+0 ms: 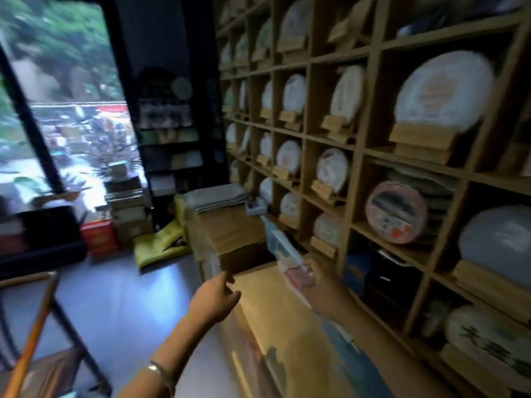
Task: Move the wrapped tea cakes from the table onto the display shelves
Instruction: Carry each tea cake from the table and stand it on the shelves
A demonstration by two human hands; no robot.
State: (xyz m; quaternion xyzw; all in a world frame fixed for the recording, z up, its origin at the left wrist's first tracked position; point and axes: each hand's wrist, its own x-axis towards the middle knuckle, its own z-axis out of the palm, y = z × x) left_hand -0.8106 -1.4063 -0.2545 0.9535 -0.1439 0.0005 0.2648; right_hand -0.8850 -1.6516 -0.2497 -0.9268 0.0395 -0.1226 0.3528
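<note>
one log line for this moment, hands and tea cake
right hand: holds wrapped tea cake edge-on | left hand: free, loosely curled | place: beside display shelves | cake not shelved

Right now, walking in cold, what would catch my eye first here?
Probably the wooden display shelves filling the right side, with a round wrapped tea cake on a stand in most compartments. In front, the right hand holds a wrapped tea cake edge-on towards them, the left hand empty beside it.

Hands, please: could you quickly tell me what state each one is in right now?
Left hand: open, fingers loosely curled, holding nothing.
Right hand: grips a wrapped tea cake, seen edge-on.
</note>
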